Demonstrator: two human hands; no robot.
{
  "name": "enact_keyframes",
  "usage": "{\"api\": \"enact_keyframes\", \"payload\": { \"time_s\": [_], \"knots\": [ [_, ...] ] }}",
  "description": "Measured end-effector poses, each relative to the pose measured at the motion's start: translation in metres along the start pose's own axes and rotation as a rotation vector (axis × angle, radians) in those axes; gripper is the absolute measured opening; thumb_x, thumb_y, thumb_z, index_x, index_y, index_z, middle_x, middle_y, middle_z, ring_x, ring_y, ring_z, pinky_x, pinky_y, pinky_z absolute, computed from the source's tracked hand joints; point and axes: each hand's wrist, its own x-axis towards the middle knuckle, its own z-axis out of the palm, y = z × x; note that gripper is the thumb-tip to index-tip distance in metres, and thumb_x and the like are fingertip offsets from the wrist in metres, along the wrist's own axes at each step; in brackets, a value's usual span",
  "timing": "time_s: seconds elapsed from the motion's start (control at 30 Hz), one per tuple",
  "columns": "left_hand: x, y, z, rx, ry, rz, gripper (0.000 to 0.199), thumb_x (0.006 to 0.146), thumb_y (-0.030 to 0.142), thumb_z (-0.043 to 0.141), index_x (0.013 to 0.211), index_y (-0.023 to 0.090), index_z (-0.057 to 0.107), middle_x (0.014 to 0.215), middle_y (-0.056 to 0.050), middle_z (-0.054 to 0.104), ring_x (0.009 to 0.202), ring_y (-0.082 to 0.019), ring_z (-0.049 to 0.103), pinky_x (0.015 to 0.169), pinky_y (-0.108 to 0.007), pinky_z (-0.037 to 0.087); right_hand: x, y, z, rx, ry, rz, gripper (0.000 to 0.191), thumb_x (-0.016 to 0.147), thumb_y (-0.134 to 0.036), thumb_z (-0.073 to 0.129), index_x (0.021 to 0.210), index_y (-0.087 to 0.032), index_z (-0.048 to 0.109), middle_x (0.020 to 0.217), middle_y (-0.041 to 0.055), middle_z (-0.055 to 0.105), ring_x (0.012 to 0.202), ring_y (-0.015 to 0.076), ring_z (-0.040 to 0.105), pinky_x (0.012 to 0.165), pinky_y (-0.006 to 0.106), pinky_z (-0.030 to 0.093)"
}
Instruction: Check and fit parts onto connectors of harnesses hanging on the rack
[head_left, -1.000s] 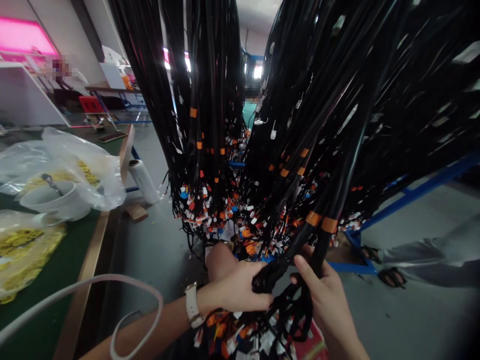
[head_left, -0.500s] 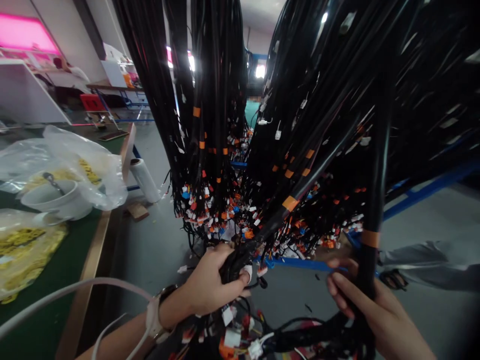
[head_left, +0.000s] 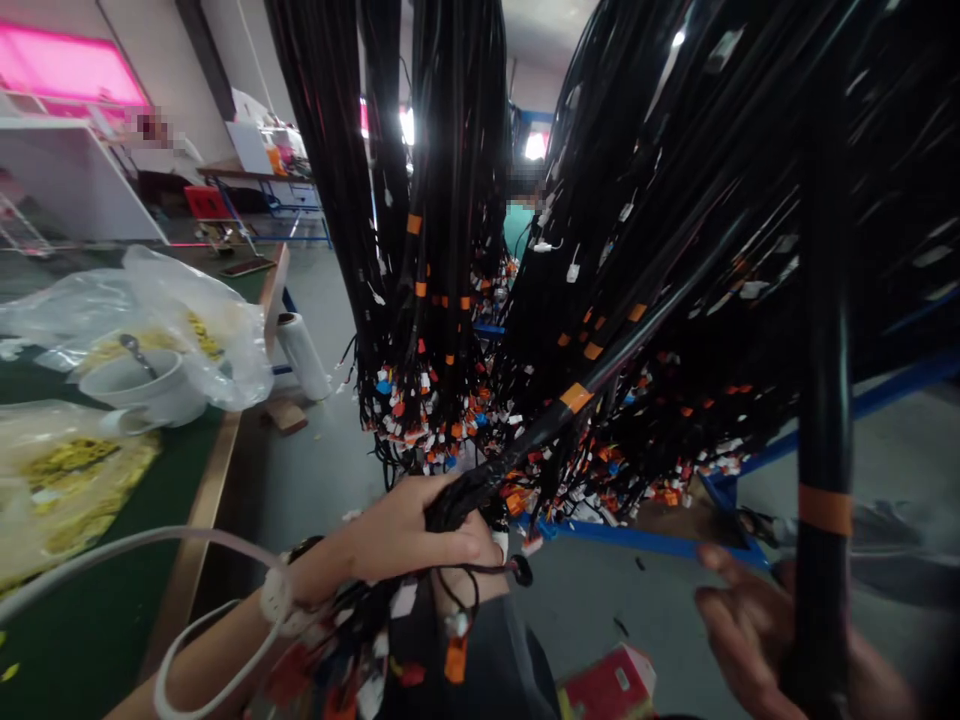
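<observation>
Clamping in the left hand [head_left: 420,530]: one slanting cable bundle [head_left: 525,440], located at centre front, rising from the fist toward upper right, long axis diagonal. Crossing in front of the right hand [head_left: 757,630], well apart from the left: one upright cable bundle [head_left: 825,400], located at the right, long axis nearly vertical. Curving the right hand's fingers beside this second item, leaving unclear whether closed on it or merely touching. Showing on the upright bundle: smooth, glossy black sheathing, round and thick, with a flat orange band [head_left: 825,510]. Showing on the slanting bundle: sleek black sheathing above a similar orange band [head_left: 576,398], rougher, wrinkled wrapping below. Dangling under the left hand: thin black leads with a boxy orange connector [head_left: 455,658]. Hanging behind: dense black cable strands [head_left: 457,150], ending in small white, orange and blue connectors. Resting on the green surface [head_left: 75,645] at left: crinkled clear plastic bags [head_left: 217,350] and a rounded white bowl [head_left: 142,390].
</observation>
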Motion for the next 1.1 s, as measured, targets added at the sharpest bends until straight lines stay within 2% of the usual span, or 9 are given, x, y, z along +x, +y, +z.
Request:
{"api": "enact_keyframes", "payload": {
  "time_s": [0.07, 0.13, 0.27, 0.43, 0.57, 0.67, 0.8, 0.93, 1.1],
  "knots": [
    [0.005, -0.004, 0.006, 0.026, 0.006, 0.009, 0.036, 0.068, 0.043, 0.066, 0.09, 0.014, 0.06, 0.083, 0.0, 0.061, 0.076, -0.016, 0.052, 0.064, -0.023, 0.041, 0.02, 0.004, 0.021, 0.198, -0.22, 0.169, 0.047, 0.073, -0.064, 0.054, 0.102, -0.027, 0.06, 0.055, -0.0014, 0.052, 0.023, 0.0023, 0.024, 0.025, 0.018, 0.017],
    [0.009, -0.008, 0.011, 0.042, 0.003, 0.022, 0.041, 0.066, 0.044, 0.069, 0.094, 0.014, 0.061, 0.085, -0.001, 0.063, 0.078, -0.017, 0.055, 0.064, -0.023, 0.042, 0.04, 0.009, 0.04, 0.256, -0.295, 0.172, 0.043, 0.069, -0.046, 0.067, 0.106, -0.025, 0.06, 0.067, 0.0003, 0.06, 0.028, -0.0005, 0.027, 0.029, 0.015, 0.021],
    [0.013, -0.02, 0.014, 0.121, -0.003, 0.12, 0.044, 0.071, 0.036, 0.067, 0.109, 0.016, 0.059, 0.098, -0.005, 0.066, 0.087, -0.02, 0.06, 0.074, -0.027, 0.046, 0.077, 0.02, 0.061, 0.383, -0.52, 0.219, 0.059, 0.06, -0.041, 0.075, 0.113, -0.023, 0.057, 0.091, 0.0064, 0.066, 0.038, 0.0007, 0.04, 0.029, 0.011, 0.024],
    [0.017, -0.044, 0.013, 0.204, 0.037, 0.212, 0.049, 0.081, 0.016, 0.048, 0.13, 0.02, 0.045, 0.123, -0.006, 0.059, 0.107, -0.02, 0.057, 0.094, -0.032, 0.042, 0.112, 0.037, 0.07, 0.474, -0.559, 0.287, 0.073, 0.058, -0.043, 0.077, 0.122, -0.022, 0.049, 0.118, 0.0139, 0.059, 0.073, 0.0133, 0.063, 0.034, 0.01, 0.036],
    [0.02, -0.058, 0.013, 0.244, 0.112, 0.24, 0.052, 0.079, 0.01, 0.044, 0.13, 0.021, 0.045, 0.127, -0.005, 0.056, 0.115, -0.018, 0.053, 0.1, -0.032, 0.039, 0.125, 0.034, 0.085, 0.359, -0.585, 0.297, 0.061, 0.067, -0.03, 0.074, 0.122, -0.019, 0.05, 0.121, 0.0135, 0.057, 0.092, 0.0181, 0.064, 0.049, 0.013, 0.049],
    [0.02, -0.064, 0.011, 0.264, 0.169, 0.249, 0.052, 0.079, 0.008, 0.043, 0.129, 0.02, 0.045, 0.128, -0.005, 0.055, 0.117, -0.018, 0.051, 0.103, -0.033, 0.037, 0.127, 0.02, 0.1, 0.233, -0.64, 0.282, 0.051, 0.071, -0.022, 0.071, 0.119, -0.02, 0.054, 0.125, 0.0114, 0.056, 0.097, 0.0173, 0.063, 0.054, 0.012, 0.049],
    [0.017, -0.072, 0.005, 0.292, 0.289, 0.21, 0.047, 0.079, 0.006, 0.041, 0.123, 0.019, 0.049, 0.127, -0.006, 0.056, 0.117, -0.018, 0.05, 0.104, -0.034, 0.037, 0.13, 0.011, 0.112, 0.037, -0.573, 0.23, 0.048, 0.067, -0.025, 0.075, 0.112, -0.022, 0.058, 0.115, 0.009, 0.062, 0.097, 0.0204, 0.063, 0.052, 0.015, 0.049],
    [0.012, -0.083, -0.001, 0.332, 0.458, 0.145, 0.038, 0.079, 0.007, 0.042, 0.112, 0.018, 0.054, 0.119, -0.008, 0.059, 0.114, -0.019, 0.052, 0.101, -0.036, 0.039, 0.14, 0.021, 0.111, -0.133, -0.464, 0.201, 0.042, 0.058, -0.031, 0.08, 0.094, -0.018, 0.064, 0.084, 0.004, 0.068, 0.074, 0.0167, 0.065, 0.048, 0.019, 0.047],
    [0.005, -0.088, 0.002, 0.291, 0.422, 0.084, 0.024, 0.084, 0.015, 0.043, 0.101, 0.018, 0.06, 0.104, -0.007, 0.065, 0.099, -0.019, 0.058, 0.091, -0.032, 0.044, 0.154, 0.033, 0.108, -0.341, -0.516, 0.11, 0.036, 0.056, -0.046, 0.078, 0.061, -0.013, 0.062, 0.05, -0.0012, 0.058, 0.042, 0.0084, 0.047, 0.038, 0.02, 0.035]
  ]
}}
